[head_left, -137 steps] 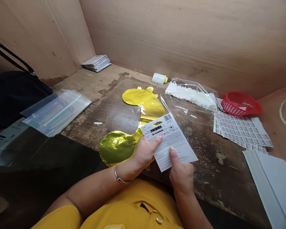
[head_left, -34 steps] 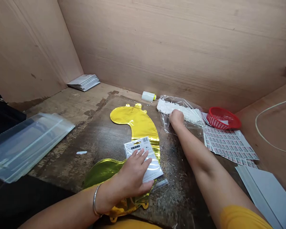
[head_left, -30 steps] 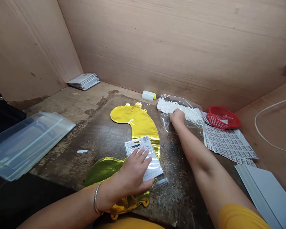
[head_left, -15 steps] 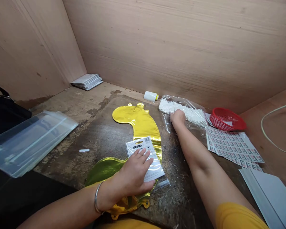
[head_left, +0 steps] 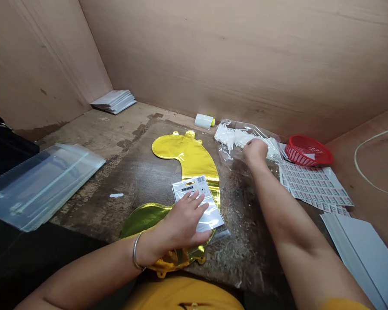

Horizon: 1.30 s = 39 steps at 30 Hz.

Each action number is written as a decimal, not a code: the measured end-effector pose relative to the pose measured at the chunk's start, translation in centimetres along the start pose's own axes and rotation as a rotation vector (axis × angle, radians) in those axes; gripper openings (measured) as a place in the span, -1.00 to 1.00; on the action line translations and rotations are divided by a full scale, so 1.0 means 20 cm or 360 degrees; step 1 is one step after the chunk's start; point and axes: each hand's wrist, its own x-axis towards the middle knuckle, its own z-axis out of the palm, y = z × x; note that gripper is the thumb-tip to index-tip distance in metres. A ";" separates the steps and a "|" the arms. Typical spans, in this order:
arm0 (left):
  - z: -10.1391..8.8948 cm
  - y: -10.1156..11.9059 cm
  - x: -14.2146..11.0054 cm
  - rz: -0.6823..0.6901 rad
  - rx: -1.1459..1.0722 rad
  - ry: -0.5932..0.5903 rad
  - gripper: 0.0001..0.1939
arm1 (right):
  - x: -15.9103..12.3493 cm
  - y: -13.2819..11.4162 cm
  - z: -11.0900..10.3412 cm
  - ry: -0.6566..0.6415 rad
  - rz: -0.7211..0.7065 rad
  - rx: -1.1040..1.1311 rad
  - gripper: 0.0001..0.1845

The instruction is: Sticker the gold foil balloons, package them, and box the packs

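A gold foil balloon (head_left: 198, 161) lies flat on the dark tabletop. On its lower part rests a white printed card in a clear sleeve (head_left: 212, 215), with a hang hole and a barcode at the top. My left hand (head_left: 188, 215) lies flat on this card, fingers spread. Farther off, a clear plastic bag (head_left: 224, 157) contains many small white stick-like pieces (head_left: 244, 137). My right hand (head_left: 255, 150) is at the front of that bag with its fingers curled in. Its fingertips are hidden, and I cannot see what they grip.
Clear plastic sleeves (head_left: 45, 181) lie at the left, near a small white strip (head_left: 116, 195). Folded white cards (head_left: 114, 101) are stacked in the far corner. A white roll (head_left: 203, 121) stands by the back wall. Rightward are a red basket (head_left: 308, 150), sticker sheets (head_left: 313, 183) and white cards (head_left: 358, 245).
My right hand has moved right along the bag, and the white pieces at its left end look more spread out. The left hand stays on the card. The view has tilted slightly.
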 end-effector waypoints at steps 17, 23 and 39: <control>-0.14 0.05 0.08 -0.0253 -0.0230 -0.0128 -0.62 | -1.56 -0.03 -0.73 0.0007 -0.0042 0.0777 -0.86; -0.15 0.06 0.08 -0.0262 -0.0178 -0.0156 -0.58 | -1.40 -0.07 -0.50 -0.0104 -0.0320 0.0530 -0.84; -0.07 0.02 0.04 -0.0362 0.0237 -0.0387 -0.01 | -1.16 -0.02 -0.29 -0.0688 -0.0621 0.0349 -0.86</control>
